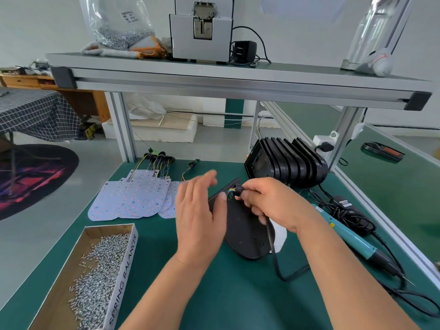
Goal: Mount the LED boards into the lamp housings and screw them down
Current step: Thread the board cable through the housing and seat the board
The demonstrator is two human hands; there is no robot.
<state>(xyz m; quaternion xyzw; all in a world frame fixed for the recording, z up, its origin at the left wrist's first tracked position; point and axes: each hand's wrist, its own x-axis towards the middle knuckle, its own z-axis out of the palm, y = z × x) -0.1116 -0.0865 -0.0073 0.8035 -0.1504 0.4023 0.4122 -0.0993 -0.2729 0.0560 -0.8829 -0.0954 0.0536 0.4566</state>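
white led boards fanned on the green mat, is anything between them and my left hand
Nothing visible does. The open left hand is right beside the fanned white LED boards, with only bare green mat nearby. The cardboard box of screws lies nearer the person, off that path.

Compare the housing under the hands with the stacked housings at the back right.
The worked housing lies on the green mat; the stacked housings stand on edge, leaning together in a row. The worked housing has a wired connector at its top end, pinched by the right hand; the stacked housings show no wires and nobody touches them. Both are black with rounded ends.
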